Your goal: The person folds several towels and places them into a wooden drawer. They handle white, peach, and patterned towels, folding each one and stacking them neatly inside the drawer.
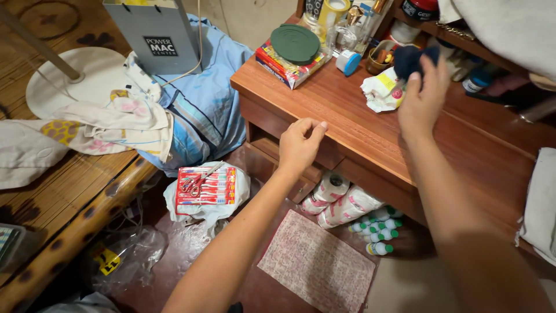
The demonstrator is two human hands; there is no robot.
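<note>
While the right hand [423,98] is reaching across the wooden desk [370,133], its fingers are closing around a dark blue bundle of cloth [412,59] near the back of the desktop, just beside a crumpled white wrapper [380,90]. The left hand [300,145] is resting at the desk's front edge, fingers curled loosely and grasping nothing, just above a slightly open drawer [272,152]. Behind the bundle, bottles and small containers [347,35] are crowding together, so a careless pull is likely to be knocking 1 over or dragging the wrapper along. A green round lid [295,42] is sitting on a colourful box [288,65] near the corner and could slide off if bumped. Below, toothbrush packs with red scissors [197,182] on top are lying on the floor
</note>
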